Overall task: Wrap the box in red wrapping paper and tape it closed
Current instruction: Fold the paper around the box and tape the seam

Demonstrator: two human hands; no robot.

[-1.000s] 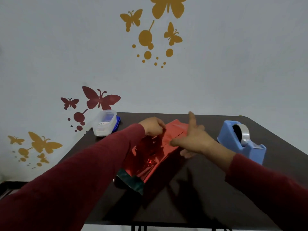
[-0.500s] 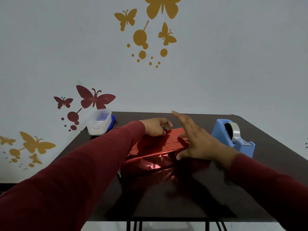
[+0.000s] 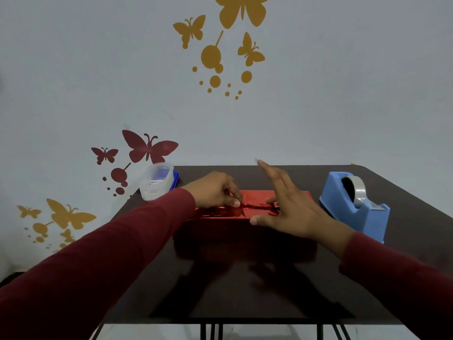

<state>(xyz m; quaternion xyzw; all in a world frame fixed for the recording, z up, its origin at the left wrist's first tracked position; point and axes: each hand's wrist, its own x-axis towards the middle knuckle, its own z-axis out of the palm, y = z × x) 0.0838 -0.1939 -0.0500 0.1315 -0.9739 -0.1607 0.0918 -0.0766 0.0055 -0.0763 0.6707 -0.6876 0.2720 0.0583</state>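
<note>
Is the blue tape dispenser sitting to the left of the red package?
No, the blue tape dispenser stands on the table right of the red package.

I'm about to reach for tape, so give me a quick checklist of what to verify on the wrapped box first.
1. Box lies flat on the table: ok.
2. Left hand pinches the red paper at the top seam: ok.
3. Right hand presses flat on the box top, fingers spread: ok.
4. Tape dispenser stands right of the box, roll loaded: ok.
5. Seam edges overlap fully: cannot tell, hands and glare hide it.
6. Tape piece already on a right fingertip: cannot tell.
</note>
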